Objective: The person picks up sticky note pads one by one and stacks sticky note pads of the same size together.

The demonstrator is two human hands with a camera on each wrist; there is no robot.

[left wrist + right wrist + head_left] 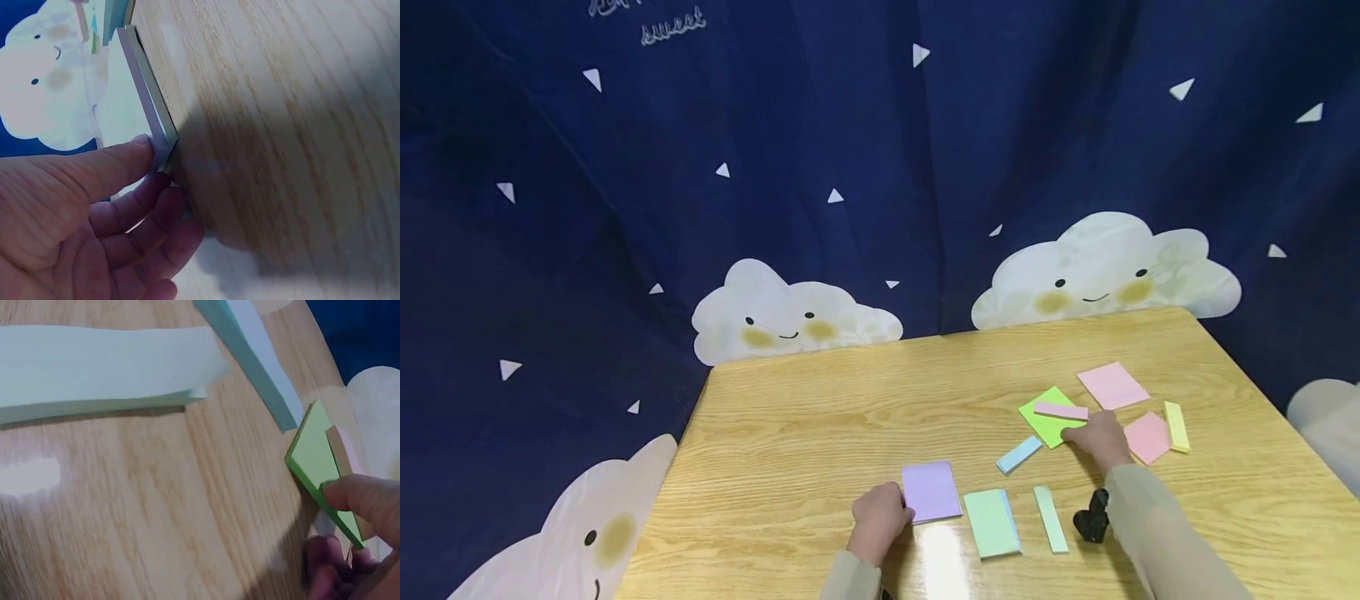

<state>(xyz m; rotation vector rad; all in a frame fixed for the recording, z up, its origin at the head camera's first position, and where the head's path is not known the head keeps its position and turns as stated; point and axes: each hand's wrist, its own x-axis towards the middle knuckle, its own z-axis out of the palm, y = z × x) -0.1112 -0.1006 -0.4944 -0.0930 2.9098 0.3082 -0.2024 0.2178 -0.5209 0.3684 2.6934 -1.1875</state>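
My left hand [878, 518] pinches the near left corner of a purple sticky note pad [930, 492] on the table. In the left wrist view, the thumb [122, 164] lies on the pad's edge and the curled fingers are at its corner. Farther right, my right hand [1103, 437] holds the corner of a lime green sticky note pad [1047, 428]. Its thumb [356, 495] presses on top, with the other fingers below the edge in the right wrist view. A narrow pink sticky note pad [1060, 411] lies across the green one.
Between the hands lie a mint square pad [991, 523] with a blue edge, a narrow mint pad [1051, 520] and a narrow blue pad [1019, 455]. Two pink pads [1113, 386] and a narrow yellow pad [1177, 427] lie on the right. A dark curtain [820, 108] hangs behind the table.
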